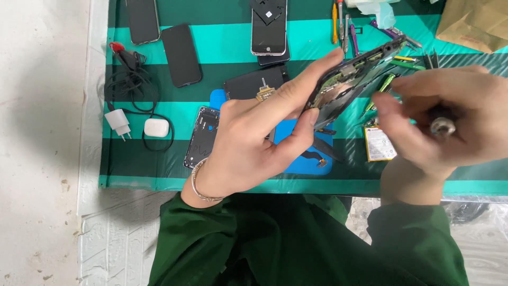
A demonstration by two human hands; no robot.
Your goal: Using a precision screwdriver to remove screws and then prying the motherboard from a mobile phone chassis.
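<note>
A phone repair workshop is showing here: phones [181, 54] are lying at eleven o'clock, small tools [345, 24] at one, on the striped tabletop [222, 42].

My right hand [450, 119] is blurred, and it hides all of the tool in its grip except a round metal end [443, 126]. My left hand [254, 140] covers part of the blue mat [307, 159] and the near end of the opened phone [352, 79]. The top edge cuts off two phones [142, 20], the tool handles [344, 21] and a brown paper bag [476, 24].
</note>
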